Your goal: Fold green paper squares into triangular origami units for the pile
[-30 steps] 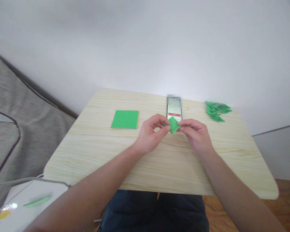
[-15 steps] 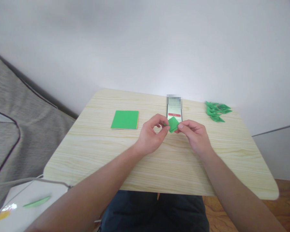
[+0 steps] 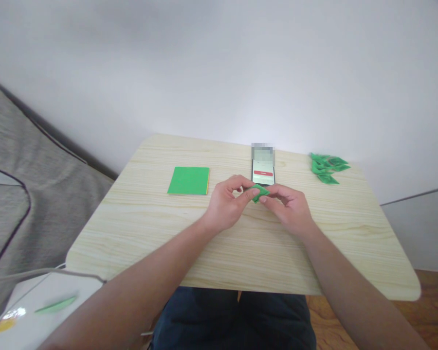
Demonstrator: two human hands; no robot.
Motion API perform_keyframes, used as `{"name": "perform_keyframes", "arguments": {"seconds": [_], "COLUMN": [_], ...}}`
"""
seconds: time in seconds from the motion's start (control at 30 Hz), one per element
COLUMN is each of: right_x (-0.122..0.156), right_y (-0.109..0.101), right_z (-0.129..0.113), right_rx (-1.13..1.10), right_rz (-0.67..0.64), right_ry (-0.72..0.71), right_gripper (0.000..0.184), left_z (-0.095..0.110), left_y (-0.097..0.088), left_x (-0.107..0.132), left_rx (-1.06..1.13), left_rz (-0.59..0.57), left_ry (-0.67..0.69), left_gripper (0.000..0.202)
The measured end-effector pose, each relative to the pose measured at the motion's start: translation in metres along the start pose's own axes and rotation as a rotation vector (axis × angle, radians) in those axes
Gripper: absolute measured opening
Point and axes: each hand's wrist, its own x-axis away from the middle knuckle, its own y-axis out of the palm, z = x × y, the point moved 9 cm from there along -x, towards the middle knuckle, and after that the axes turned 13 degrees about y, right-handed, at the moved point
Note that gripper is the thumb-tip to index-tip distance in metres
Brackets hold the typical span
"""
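Between my two hands is a small folded piece of green origami paper [image 3: 260,191], held just in front of the phone. My left hand [image 3: 229,201] pinches its left side with thumb and index finger. On the right side, my right hand [image 3: 289,206] grips it, the thumb pressed on its front. Fingertips hide parts of its edges. The phone [image 3: 263,171] lies behind my hands with its screen lit, its upper part blurred out. A square stack of green paper [image 3: 189,181] rests to the left of my left hand.
Several folded green paper pieces [image 3: 326,167] lie in a cluster at the back right of the wooden table [image 3: 160,233]. A white wall stands behind it. To the left is a grey sofa [image 3: 58,180], with a cable [image 3: 47,270] at the lower left.
The green paper has tipped down and looks flatter, showing less of its diamond face. My right thumb has moved left onto it, and both hands are slightly lower, uncovering more of the phone.
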Motion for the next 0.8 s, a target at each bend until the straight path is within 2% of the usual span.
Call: {"name": "perform_keyframes", "arguments": {"seconds": [0.13,0.3,0.5,0.73,0.8], "right_x": [0.0,-0.001,0.0,0.001,0.001], "right_y": [0.014,0.019,0.025,0.028,0.028], "right_z": [0.003,0.008,0.008,0.013,0.017], "right_rx": [0.039,0.036,0.028,0.058,0.026], "right_rz": [-0.105,-0.139,-0.192,-0.267,-0.285], "right_ry": [0.047,0.084,0.121,0.227,0.262], "right_gripper": [0.017,0.014,0.021,0.024,0.025], "left_z": [-0.007,-0.016,-0.023,-0.028,-0.03], "left_y": [0.002,0.001,-0.001,0.002,0.003], "left_x": [0.001,0.003,0.005,0.006,0.008], "left_rx": [0.07,0.103,0.117,0.134,0.196], "left_rz": [0.0,-0.017,-0.001,0.022,0.026], "left_ry": [-0.044,-0.08,-0.119,-0.22,-0.252], "left_gripper": [0.015,0.02,0.022,0.025,0.023]}}
